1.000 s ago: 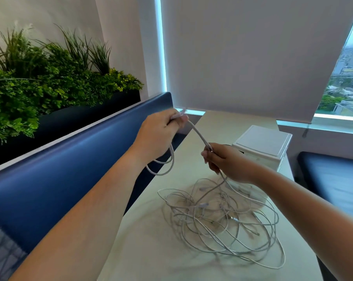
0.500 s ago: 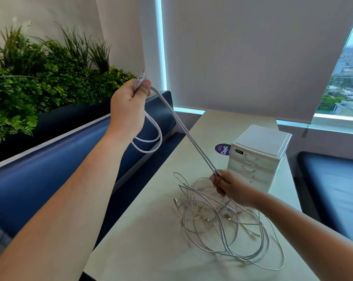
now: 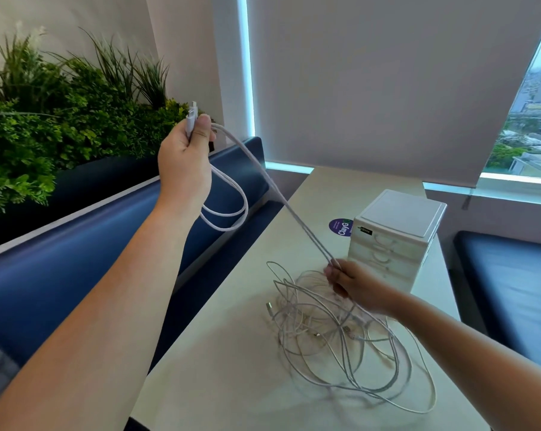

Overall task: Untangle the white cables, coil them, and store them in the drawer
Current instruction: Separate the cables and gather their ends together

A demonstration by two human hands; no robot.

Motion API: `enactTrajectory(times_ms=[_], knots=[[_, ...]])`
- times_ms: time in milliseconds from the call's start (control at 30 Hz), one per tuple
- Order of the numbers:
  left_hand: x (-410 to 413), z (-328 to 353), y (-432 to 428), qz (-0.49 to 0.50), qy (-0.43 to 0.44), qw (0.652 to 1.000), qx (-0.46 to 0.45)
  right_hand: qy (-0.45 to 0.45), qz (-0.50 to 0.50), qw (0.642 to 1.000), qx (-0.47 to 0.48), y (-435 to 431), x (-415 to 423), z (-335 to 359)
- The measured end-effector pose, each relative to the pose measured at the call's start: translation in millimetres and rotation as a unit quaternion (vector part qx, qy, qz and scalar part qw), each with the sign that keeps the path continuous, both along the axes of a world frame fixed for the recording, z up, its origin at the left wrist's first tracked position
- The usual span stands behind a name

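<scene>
Head view, from my left: my left hand [image 3: 185, 160] is raised above the blue seat back [image 3: 61, 259]. Its fingers are curled round one white cable [image 3: 232, 213], with the plug [image 3: 192, 115] poking up past my thumb and two loops hanging below my palm. Those loops look loose, so if my grip eases they could drop and undo the coil. From there a strand [image 3: 281, 200] runs tight down to my right hand [image 3: 356, 284], which pinches it just above the tangle [image 3: 340, 331] on the bench [image 3: 225, 368].

I judge the main risk is here. If the strand is threaded through the heap, pulling harder would cinch a knot rather than free it. It could also drag the whole heap toward the bench's left edge, where a loose connector [image 3: 269, 306] lies nearest the drop. The rest of the white cables sit in that heap, none coiled and none stored.

Plants [image 3: 45, 119] fill a dark planter behind the seat back, well apart from the cable. A purple sticker [image 3: 340, 227] lies on the bench beside the small white drawer unit [image 3: 399, 237], which stands just behind my right hand. Its drawers look closed, and both my hands are occupied, so nothing can go in yet. A sharp tug could also knock my wrist into it. A drawn blind [image 3: 387, 82] hangs behind, with a strip of window [image 3: 524, 126] and another dark seat [image 3: 511, 290] at far right.
</scene>
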State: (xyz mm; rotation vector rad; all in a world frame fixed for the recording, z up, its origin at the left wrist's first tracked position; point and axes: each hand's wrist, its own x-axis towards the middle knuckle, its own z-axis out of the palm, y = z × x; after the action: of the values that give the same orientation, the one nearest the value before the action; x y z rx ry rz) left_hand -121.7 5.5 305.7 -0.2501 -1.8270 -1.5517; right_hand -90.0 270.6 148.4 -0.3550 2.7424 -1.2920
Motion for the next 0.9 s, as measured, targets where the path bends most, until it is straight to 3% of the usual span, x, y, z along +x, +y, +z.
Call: enactTrajectory(times_ms=[67,167,400,533,633,767,900], knots=[[0.2,1.1,-2.9,-0.02,-0.009,1.0,0.01,-0.007,-0.025,0.994,-0.106,-1.7,0.2,17.1],[0.8,-2.9,-2.7,-0.042,-0.037,0.998,0.004,0.039,-0.036,0.98,-0.192,-2.5,-0.8,48.6],[-2.3,-29.9,4.6,-0.067,-0.131,0.989,0.016,0.129,-0.045,0.95,-0.281,-0.2,-0.1,103.9],[-2.4,-35.3,4.6,-0.072,-0.143,0.987,0.012,0.21,-0.101,0.909,-0.346,-6.0,14.9,116.1],[-2.5,-36.1,2.7,-0.07,-0.143,0.987,0.01,0.221,-0.079,0.922,-0.309,-3.8,14.6,112.2],[-3.3,-40.3,0.0,-0.07,-0.156,0.985,0.002,0.082,-0.03,0.988,-0.127,7.5,4.7,81.0],[-3.0,-42.4,-7.2,-0.071,-0.148,0.985,0.044,0.007,-0.039,0.998,-0.038,26.5,-1.9,32.8]])
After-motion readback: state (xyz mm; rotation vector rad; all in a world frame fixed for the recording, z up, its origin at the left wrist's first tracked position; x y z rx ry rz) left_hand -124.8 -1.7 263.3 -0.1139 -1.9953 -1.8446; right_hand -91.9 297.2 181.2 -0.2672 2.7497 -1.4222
